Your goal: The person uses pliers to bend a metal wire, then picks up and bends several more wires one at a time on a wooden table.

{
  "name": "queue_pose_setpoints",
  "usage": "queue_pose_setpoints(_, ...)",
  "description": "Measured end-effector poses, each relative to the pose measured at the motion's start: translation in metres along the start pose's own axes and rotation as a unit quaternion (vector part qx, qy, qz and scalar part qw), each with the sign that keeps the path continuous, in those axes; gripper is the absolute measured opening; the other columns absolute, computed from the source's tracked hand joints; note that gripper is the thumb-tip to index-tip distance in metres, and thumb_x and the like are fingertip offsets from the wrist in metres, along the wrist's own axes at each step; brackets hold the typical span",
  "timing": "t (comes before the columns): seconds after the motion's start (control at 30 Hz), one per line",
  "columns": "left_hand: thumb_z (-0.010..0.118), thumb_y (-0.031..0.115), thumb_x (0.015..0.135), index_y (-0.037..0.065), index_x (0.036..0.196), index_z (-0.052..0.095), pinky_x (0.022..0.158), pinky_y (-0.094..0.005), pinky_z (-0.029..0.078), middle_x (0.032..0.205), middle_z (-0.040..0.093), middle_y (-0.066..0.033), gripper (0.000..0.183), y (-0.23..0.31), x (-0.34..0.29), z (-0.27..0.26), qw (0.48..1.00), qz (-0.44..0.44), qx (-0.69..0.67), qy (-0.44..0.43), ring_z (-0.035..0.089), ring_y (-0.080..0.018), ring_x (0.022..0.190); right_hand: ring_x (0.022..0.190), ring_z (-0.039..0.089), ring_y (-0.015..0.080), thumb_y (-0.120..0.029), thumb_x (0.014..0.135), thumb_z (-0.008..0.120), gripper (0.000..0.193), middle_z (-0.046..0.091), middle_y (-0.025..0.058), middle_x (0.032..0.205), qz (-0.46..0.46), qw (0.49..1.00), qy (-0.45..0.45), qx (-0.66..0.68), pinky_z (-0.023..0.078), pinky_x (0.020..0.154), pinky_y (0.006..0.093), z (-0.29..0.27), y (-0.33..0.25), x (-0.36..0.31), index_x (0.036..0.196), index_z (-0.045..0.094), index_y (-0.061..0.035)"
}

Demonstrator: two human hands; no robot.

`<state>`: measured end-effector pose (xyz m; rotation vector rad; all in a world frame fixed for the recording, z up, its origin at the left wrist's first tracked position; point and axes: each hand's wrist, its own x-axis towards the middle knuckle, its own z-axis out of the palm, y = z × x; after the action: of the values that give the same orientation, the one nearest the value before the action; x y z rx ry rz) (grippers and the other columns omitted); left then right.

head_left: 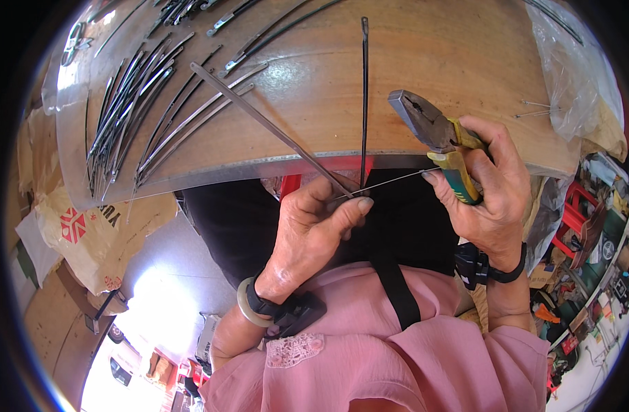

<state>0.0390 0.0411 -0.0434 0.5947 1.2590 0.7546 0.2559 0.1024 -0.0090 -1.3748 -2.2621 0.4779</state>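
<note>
Just beyond the table's near edge, my left hand is closed with thumb and fingers pressed together. From its grip rise a grey flat metal strip, slanting to the far left, and a black metal strip, nearly straight up; both have a small hole at the far end. They meet at my fingertips, which partly hide the join. A thin wire runs from there to the thumb of my right hand. That hand is wrapped round combination pliers with yellow-green handles, their jaws pointing up and left.
A bundle of dark metal strips lies on the left of the wooden table, with several more behind it. Clear plastic covers the right corner, near thin wire pieces. A brown paper sack hangs below left; a red stool stands right.
</note>
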Motion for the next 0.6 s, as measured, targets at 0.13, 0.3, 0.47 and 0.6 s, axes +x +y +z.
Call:
queue_pose_setpoints(0.13,0.071,0.008,0.087,0.001,0.088,0.064,0.049,-0.0192,0.039,0.069,0.064,-0.0028,0.011,0.0002,0.0002,0.0009,1.0,-0.003,-0.002,-0.002,0.053,-0.0053,0.055,0.084,0.065,0.0321,-0.014,0.067,0.083,0.03,0.062,0.0157,0.109,-0.002,1.0,-0.001,0.001,0.052,0.071,0.0354,0.0001,0.0004,0.0001,0.085,0.067,0.004)
queue_pose_setpoints(0.3,0.07,0.007,0.089,0.001,0.087,0.062,0.053,-0.0199,0.041,0.069,0.061,0.0002,0.01,0.0021,0.0,-0.0009,1.0,-0.01,-0.002,-0.018,0.051,-0.0042,0.059,0.072,0.062,0.0259,-0.003,0.059,0.08,0.027,0.063,0.0136,0.1,-0.052,0.998,0.044,0.006,0.048,0.06,0.0331,0.0037,0.0028,0.004,0.08,0.064,0.0013)
queue_pose_setpoints(0.47,0.07,0.007,0.089,0.001,0.085,0.062,0.052,-0.0199,0.041,0.068,0.061,-0.0001,0.011,0.0027,-0.0011,-0.0005,1.0,-0.009,0.004,-0.013,0.051,-0.0042,0.058,0.071,0.062,0.0261,-0.004,0.059,0.08,0.027,0.062,0.0137,0.099,-0.061,0.997,0.048,0.009,0.048,0.06,0.033,0.0043,0.0034,0.0046,0.08,0.064,0.0015)
queue_pose_setpoints(0.6,0.07,0.007,0.089,0.001,0.086,0.062,0.052,-0.02,0.041,0.068,0.061,-0.0001,0.011,0.0035,-0.0009,-0.0007,1.0,-0.011,0.008,-0.014,0.051,-0.0043,0.058,0.072,0.062,0.0264,-0.004,0.059,0.08,0.028,0.062,0.0137,0.099,-0.054,0.997,0.047,0.009,0.048,0.061,0.0331,0.0046,0.0027,0.004,0.081,0.064,0.0016)
